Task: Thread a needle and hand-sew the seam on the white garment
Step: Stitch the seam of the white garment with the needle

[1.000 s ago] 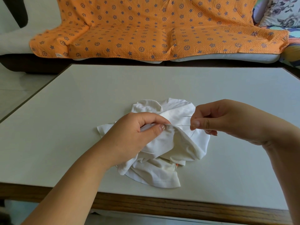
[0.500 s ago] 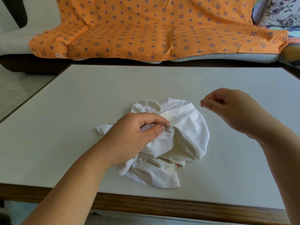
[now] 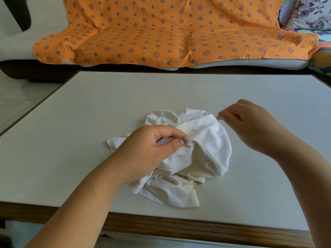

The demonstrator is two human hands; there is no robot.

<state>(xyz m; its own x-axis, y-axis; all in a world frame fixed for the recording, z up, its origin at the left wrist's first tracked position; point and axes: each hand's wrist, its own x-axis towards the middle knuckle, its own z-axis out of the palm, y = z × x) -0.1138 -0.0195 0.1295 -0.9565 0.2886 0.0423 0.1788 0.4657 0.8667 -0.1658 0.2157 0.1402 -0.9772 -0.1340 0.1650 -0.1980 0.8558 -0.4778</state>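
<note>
White garment (image 3: 206,149) in fingertip pinch of curled left hand (image 3: 148,145), needle (image 3: 225,106) likewise in right hand (image 3: 250,122).

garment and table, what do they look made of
garment: soft matte white cloth, maybe cotton knit; it crumples into loose folds. table: smooth pale top, likely laminate, faint sheen; front edge shows brown wood grain.

Garment (image 3: 206,149) sat mid-worktop (image 3: 89,122); left hand (image 3: 148,149) on its 9 o'clock side, right hand (image 3: 250,126) just off its 2 o'clock edge; sofa (image 3: 161,33) behind, 12 o'clock.
</note>
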